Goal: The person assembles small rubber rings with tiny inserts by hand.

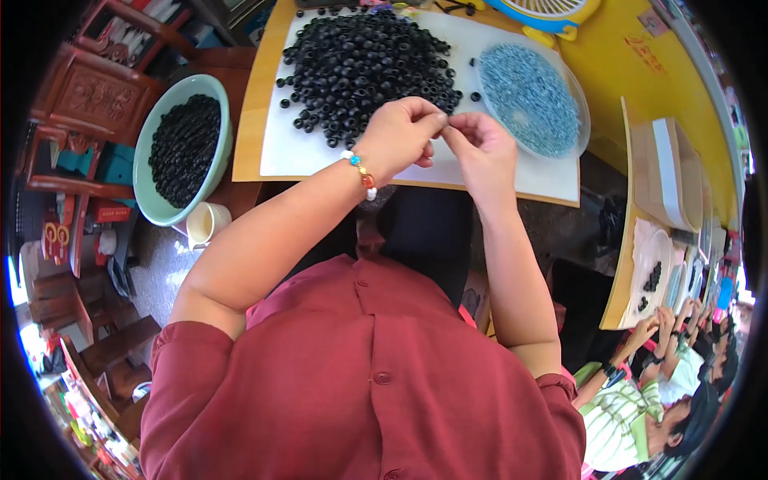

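Observation:
My left hand, with a beaded bracelet at its wrist, and my right hand meet above the front part of a white board. Thumbs and fingertips are pinched together on both, tip to tip. Something small and dark seems to sit between the fingertips, but it is too small to make out. Just beyond my left hand lies a big heap of round black beads with holes. To the right of my right hand, a clear round dish holds many small light-blue pieces.
A pale green basin of black pieces stands at the left, beside a cream cup. A yellow-and-blue fan is at the far right. Other people work along a table at the right. Carved wooden furniture stands at the left.

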Demonstrator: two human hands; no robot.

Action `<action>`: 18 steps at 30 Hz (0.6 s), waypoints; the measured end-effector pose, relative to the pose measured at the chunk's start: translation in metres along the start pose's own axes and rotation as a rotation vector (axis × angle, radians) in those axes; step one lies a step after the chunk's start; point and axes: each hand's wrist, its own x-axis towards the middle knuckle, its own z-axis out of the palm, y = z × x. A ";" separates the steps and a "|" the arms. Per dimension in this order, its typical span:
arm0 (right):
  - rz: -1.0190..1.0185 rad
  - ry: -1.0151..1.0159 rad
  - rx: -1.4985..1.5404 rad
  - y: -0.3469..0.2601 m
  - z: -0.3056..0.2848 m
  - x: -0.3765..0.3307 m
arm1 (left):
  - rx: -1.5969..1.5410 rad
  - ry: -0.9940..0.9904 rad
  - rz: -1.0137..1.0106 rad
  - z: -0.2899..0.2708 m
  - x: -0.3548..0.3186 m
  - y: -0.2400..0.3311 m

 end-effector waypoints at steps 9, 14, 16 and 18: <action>-0.596 0.186 -0.364 0.025 0.010 -0.001 | -0.021 -0.009 -0.172 -0.010 0.019 -0.011; -0.490 0.237 -0.197 0.036 0.009 -0.005 | 0.023 0.065 -0.085 -0.001 0.016 -0.014; -0.518 0.295 -0.188 0.039 0.008 -0.006 | 0.052 0.026 -0.095 -0.002 0.020 -0.017; -0.506 0.316 -0.205 0.042 0.011 -0.008 | 0.036 0.010 -0.120 -0.004 0.021 -0.016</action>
